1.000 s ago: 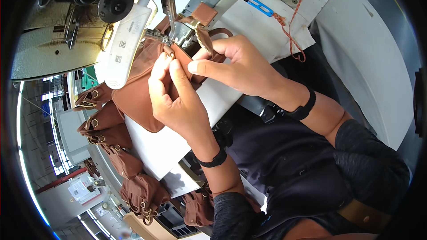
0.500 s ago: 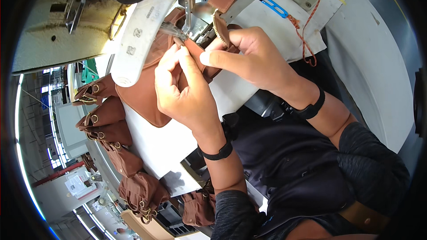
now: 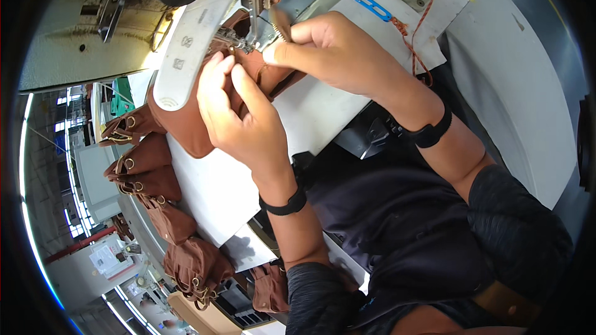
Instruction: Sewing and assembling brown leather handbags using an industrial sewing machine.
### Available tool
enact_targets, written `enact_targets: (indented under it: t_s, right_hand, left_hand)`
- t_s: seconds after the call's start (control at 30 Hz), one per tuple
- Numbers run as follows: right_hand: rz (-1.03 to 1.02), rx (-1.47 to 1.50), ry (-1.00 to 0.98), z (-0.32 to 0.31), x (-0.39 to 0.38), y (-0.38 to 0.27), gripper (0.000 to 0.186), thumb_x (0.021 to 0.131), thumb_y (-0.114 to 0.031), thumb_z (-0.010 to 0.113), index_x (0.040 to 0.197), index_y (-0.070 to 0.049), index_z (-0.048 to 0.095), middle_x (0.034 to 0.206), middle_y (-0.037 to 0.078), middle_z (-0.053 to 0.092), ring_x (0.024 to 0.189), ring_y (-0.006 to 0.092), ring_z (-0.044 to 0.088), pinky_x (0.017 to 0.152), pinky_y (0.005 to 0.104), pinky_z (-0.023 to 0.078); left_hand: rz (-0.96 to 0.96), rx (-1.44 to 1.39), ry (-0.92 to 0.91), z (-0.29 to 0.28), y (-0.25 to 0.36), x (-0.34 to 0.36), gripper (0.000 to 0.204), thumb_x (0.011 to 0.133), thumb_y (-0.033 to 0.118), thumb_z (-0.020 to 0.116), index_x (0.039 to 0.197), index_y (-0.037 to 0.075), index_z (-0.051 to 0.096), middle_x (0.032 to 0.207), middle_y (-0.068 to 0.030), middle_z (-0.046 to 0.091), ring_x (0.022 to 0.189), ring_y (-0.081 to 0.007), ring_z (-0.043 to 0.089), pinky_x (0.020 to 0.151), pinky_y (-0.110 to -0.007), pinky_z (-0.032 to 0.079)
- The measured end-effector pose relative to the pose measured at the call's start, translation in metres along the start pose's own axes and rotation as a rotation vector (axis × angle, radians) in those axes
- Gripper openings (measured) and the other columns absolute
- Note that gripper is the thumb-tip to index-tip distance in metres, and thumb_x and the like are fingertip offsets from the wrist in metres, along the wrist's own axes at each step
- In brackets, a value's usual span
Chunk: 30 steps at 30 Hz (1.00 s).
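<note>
A brown leather bag point(image 3: 189, 130) lies under the presser foot point(image 3: 246, 42) of a sewing machine. My left hand point(image 3: 242, 115) is closed at the bag's edge just short of the foot, thumb and forefinger pinching it; the other fingers curl against the leather. To the right of the foot, my right hand point(image 3: 335, 56) pinches the bag between thumb and forefinger. A brown zipper end point(image 3: 280, 25) with metal teeth sticks up beside that forefinger. Part of the bag is hidden behind my hands and a white lamp point(image 3: 186, 56).
The machine's head point(image 3: 112, 25) hangs over the upper left. Several brown bags point(image 3: 146, 161) with metal rings line the left side of the white tabletop point(image 3: 214, 201). Blue thread snips point(image 3: 371, 5) on an orange cord point(image 3: 415, 34) lie at the upper right.
Both hands have moved forward and left, carrying the bag further toward the presser foot. The zipper end and a small leather tab have shifted up and left with it.
</note>
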State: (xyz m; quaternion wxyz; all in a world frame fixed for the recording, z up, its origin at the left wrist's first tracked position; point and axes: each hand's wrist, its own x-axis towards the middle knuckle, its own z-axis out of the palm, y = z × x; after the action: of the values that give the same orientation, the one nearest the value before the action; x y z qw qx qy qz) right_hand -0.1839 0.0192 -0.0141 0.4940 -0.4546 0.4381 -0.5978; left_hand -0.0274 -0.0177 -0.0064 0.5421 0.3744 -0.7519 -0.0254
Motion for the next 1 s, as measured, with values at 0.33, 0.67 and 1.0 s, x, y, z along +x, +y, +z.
enact_targets:
  t_s: [0.33,0.67,1.0]
  right_hand:
    - [0.028,-0.253,-0.297,-0.025,-0.001,0.015,0.027,0.098,-0.017,0.071,0.115,0.005,0.073,0.106,0.006,0.076,0.104,0.0118,0.069,0.096,0.0278,0.053]
    - [0.179,0.440,-0.124,0.003,-0.026,0.001,0.026,0.101,-0.018,0.067,0.118,0.001,0.075,0.107,0.005,0.076,0.099,0.0092,0.069,0.094,0.0252,0.053]
    - [0.226,0.441,-0.104,0.001,-0.018,-0.017,0.025,0.101,-0.019,0.066,0.114,0.000,0.075,0.102,0.004,0.076,0.095,0.0083,0.069,0.089,0.0247,0.052]
  left_hand:
    - [0.484,0.410,-0.318,-0.035,-0.015,-0.019,0.059,0.087,0.023,0.084,0.140,0.009,0.064,0.141,-0.0055,0.066,0.134,-0.0270,0.057,0.112,-0.043,0.040]
    - [0.583,0.520,-0.358,-0.047,-0.021,-0.006,0.052,0.086,0.014,0.079,0.136,0.015,0.067,0.135,0.0019,0.071,0.118,-0.0162,0.066,0.102,-0.034,0.042]
    - [0.505,0.440,-0.334,-0.041,-0.011,0.002,0.047,0.083,0.007,0.076,0.129,0.018,0.073,0.129,0.0039,0.073,0.108,-0.0139,0.066,0.094,-0.033,0.041]
